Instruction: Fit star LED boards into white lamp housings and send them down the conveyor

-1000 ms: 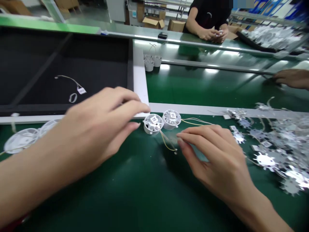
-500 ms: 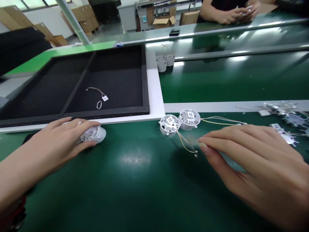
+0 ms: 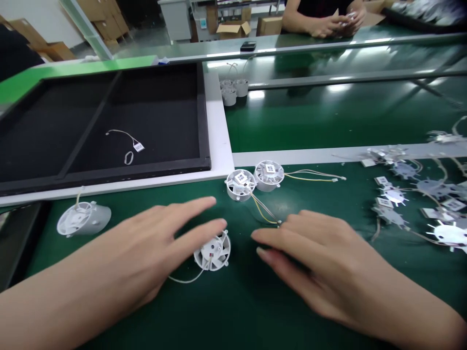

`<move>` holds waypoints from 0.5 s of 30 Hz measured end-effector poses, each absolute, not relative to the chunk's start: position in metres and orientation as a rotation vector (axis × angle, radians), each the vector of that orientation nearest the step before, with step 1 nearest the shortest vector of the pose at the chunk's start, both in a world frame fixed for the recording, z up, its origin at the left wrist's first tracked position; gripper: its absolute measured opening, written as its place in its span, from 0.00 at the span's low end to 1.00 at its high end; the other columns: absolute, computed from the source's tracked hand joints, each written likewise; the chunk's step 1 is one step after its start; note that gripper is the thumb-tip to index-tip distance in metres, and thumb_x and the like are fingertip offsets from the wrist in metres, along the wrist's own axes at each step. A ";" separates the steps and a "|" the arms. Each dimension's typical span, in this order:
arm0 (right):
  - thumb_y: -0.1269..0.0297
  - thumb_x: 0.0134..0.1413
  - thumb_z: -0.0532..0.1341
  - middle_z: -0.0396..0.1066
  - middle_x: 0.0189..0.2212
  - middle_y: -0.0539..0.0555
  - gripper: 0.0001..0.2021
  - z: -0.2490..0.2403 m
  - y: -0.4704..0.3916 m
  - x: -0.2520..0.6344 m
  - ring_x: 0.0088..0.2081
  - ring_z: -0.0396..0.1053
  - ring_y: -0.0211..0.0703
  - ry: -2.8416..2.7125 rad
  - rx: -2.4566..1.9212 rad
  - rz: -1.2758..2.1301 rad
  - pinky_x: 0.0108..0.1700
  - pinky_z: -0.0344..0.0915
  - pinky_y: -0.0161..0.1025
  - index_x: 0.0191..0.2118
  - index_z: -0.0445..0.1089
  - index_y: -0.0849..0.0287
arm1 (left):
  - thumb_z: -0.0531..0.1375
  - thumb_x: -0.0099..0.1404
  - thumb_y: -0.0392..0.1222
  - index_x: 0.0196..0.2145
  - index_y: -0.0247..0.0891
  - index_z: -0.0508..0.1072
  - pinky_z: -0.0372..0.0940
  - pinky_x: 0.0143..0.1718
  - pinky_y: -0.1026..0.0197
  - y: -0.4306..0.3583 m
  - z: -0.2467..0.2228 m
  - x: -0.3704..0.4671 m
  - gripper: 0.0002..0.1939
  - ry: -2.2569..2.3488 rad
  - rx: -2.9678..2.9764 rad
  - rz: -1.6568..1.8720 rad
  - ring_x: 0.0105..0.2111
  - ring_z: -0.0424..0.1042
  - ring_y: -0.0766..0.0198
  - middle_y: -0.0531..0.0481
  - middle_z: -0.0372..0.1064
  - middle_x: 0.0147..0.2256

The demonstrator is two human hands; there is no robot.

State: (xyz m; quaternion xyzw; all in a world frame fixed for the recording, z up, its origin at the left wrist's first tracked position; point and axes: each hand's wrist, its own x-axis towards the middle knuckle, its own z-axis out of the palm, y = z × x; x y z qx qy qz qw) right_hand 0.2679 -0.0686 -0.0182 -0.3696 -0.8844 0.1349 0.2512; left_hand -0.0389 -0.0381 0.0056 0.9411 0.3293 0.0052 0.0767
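Observation:
My left hand (image 3: 171,238) is over the middle of the green bench, thumb and index finger apart. A round white fan (image 3: 213,253) lies under its fingertips, hub and blades showing, a thin wire trailing left. To the right, my right hand (image 3: 302,257) hovers with its fingers curled and a small gap between index finger and thumb; nothing shows between them. Beyond the hands stand two more fans with square coded labels, the nearer fan (image 3: 241,184) and the farther fan (image 3: 269,175), their wires running right. Another white fan (image 3: 83,218) lies tilted at the left.
Several flat white bladed parts (image 3: 394,194) with wires and labels lie at the right. A black-lined frame (image 3: 160,167) at the back left holds a labelled wire and a small ring. More white housings (image 3: 229,95) stand behind. Across the bench are another person's hands (image 3: 335,24).
My left hand has moved right to the bench middle, where a fan now lies under it. My right hand has come left and nearer, its fingertips parting. The view has shifted right.

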 end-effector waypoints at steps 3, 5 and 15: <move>0.71 0.71 0.61 0.73 0.28 0.47 0.06 -0.016 -0.074 0.260 0.27 0.68 0.41 -2.488 -0.956 0.597 0.31 0.62 0.41 0.43 0.76 0.57 | 0.47 0.65 0.18 0.71 0.48 0.63 0.73 0.56 0.50 -0.032 0.000 -0.024 0.42 0.654 2.886 -0.104 0.59 0.76 0.51 0.48 0.66 0.70; 0.70 0.68 0.66 0.76 0.31 0.47 0.05 -0.017 -0.075 0.257 0.30 0.72 0.42 -2.549 -0.901 0.724 0.34 0.63 0.42 0.47 0.78 0.56 | 0.52 0.66 0.20 0.68 0.44 0.67 0.74 0.53 0.51 -0.030 0.000 -0.010 0.36 0.548 2.867 -0.155 0.54 0.78 0.51 0.45 0.72 0.65; 0.70 0.72 0.64 0.72 0.25 0.46 0.16 -0.015 -0.065 0.271 0.26 0.66 0.36 -2.410 -1.080 1.041 0.31 0.58 0.37 0.28 0.74 0.59 | 0.65 0.74 0.44 0.47 0.40 0.73 0.65 0.34 0.55 -0.022 -0.006 0.024 0.08 0.712 2.902 0.032 0.33 0.75 0.55 0.48 0.76 0.39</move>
